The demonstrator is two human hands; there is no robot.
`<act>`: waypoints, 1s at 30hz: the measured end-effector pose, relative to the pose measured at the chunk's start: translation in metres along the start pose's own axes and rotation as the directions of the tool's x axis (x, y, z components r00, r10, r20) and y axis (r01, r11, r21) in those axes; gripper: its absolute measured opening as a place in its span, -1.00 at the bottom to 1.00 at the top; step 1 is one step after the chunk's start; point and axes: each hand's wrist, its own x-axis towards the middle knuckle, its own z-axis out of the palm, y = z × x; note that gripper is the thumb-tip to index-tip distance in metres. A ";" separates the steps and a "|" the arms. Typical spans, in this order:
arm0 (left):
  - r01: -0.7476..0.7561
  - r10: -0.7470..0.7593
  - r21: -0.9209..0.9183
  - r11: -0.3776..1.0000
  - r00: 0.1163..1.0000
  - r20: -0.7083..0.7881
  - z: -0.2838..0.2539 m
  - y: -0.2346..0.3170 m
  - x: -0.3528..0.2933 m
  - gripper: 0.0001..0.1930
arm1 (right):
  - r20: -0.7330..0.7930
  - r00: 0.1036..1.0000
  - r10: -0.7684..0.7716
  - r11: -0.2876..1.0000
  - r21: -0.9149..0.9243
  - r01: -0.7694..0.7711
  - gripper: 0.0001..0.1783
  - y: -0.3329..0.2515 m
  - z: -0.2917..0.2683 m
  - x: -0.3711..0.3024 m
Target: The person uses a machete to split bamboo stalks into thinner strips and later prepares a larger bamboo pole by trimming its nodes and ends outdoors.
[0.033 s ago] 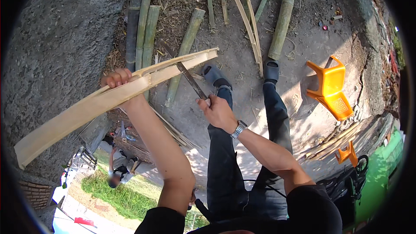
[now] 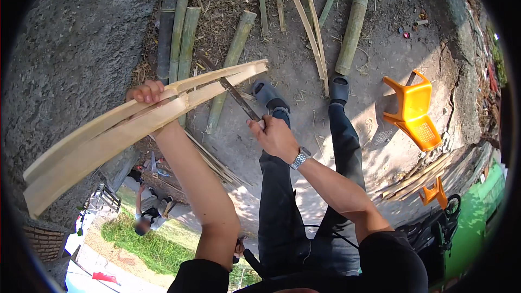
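- My left hand (image 2: 145,93) is curled around the split bamboo, fingers bent over its upper edge; my thumb is hidden, and I can't tell how tightly I grip.
- My right hand (image 2: 275,138) is closed around the handle of the knife (image 2: 239,99), its blade pointing up and left, away from me.
- The blade lies across the bamboo toward its right end, between the two strips, its tip past the upper one.
- What has just changed: at the left end the upper strip (image 2: 92,137) now shows apart from the lower strip (image 2: 108,153), where a moment ago they looked like one piece. I take this to mean the split is well along; whether they are wholly free, I can't tell.
- The bamboo is held in the air before me, slanting down to the left, its right end near my left shoe (image 2: 269,95).
- Beyond lie green bamboo poles (image 2: 233,54) on the ground; an orange chair (image 2: 412,106) is off to the right.
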 end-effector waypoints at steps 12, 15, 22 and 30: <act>-0.525 0.547 0.571 0.631 0.823 0.153 0.143 0.050 -0.023 0.20 | 0.016 0.971 -0.240 0.945 -0.226 0.237 -0.43 -0.092 -0.049 0.014; -0.398 0.734 0.774 0.493 0.668 -0.124 0.136 0.105 -0.001 -0.07 | 0.017 0.942 -0.335 0.930 -0.152 0.334 -0.41 -0.130 -0.044 0.016; -0.213 0.518 0.959 0.186 0.851 0.088 0.104 0.068 -0.061 -0.17 | -0.039 0.952 -0.304 0.944 -0.148 0.295 -0.44 -0.126 -0.078 -0.005; -0.374 0.499 0.876 0.306 0.846 0.187 0.142 0.007 -0.076 -0.09 | -0.087 0.982 -0.167 0.958 -0.250 0.140 -0.43 -0.070 -0.100 -0.002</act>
